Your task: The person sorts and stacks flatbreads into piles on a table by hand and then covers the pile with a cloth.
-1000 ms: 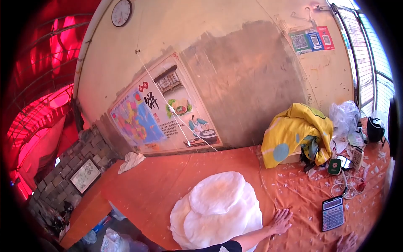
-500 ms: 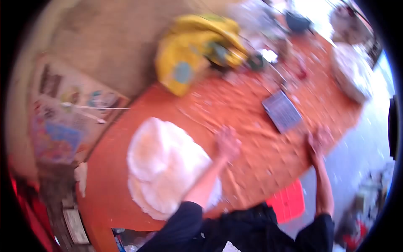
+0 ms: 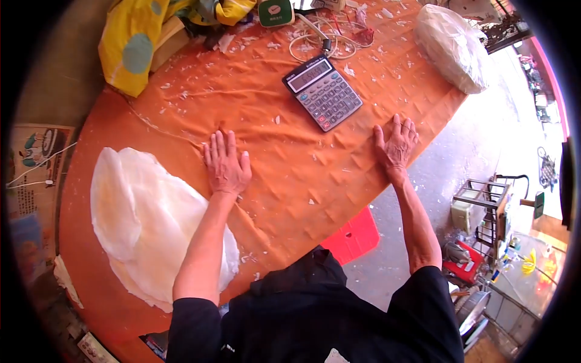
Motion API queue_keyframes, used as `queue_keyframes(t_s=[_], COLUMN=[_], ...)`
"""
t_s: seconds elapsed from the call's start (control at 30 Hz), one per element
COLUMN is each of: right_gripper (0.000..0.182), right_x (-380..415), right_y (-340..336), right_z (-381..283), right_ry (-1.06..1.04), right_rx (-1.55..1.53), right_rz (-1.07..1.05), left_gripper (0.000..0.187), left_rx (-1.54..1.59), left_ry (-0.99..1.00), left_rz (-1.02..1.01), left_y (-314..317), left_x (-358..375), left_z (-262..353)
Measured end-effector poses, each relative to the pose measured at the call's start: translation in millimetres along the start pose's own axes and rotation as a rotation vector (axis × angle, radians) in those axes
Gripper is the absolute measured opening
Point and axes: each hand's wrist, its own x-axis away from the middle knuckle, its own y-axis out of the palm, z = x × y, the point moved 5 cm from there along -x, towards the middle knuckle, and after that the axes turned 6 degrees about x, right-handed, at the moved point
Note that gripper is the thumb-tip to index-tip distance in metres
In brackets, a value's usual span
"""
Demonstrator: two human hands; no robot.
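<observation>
My left hand (image 3: 227, 166) lies flat on the orange tablecloth (image 3: 284, 193), fingers outstretched and nothing under them but cloth. To its lower left is a large pale, thin sheet with ragged edges and folded layers (image 3: 151, 224); my left forearm crosses over its right side. Near the table's right edge, my right hand (image 3: 397, 145) rests palm down with fingers spread, holding nothing. A dark calculator (image 3: 322, 92) with a lit-grey display lies between the hands, farther back and closer to the right one.
Yellow dotted cloth (image 3: 130, 54) hangs at the back left. A green box (image 3: 276, 13) and coiled cable (image 3: 339, 45) lie behind the calculator. A white plastic-wrapped bundle (image 3: 452, 48) sits at the right edge. Below the table is a red stool (image 3: 354, 237). White scraps dot the cloth.
My view has swung to the right and steadied, so the table contents appear shifted left. Both hands stay on the tablecloth, now seen with fingers stretched out.
</observation>
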Motion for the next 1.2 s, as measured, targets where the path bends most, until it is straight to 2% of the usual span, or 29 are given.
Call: queue_keyframes(t_s=[1.2], right_gripper=[0.066], right_x=[-0.8], right_y=[0.7], right_z=[0.4], right_ry=[-0.004], right_rx=[-0.033], right_rz=[0.018], left_gripper=[0.060], left_rx=[-0.029], left_ry=[-0.034], left_rz=[-0.047], left_y=[-1.5], left_x=[-0.2], left_z=[3.1])
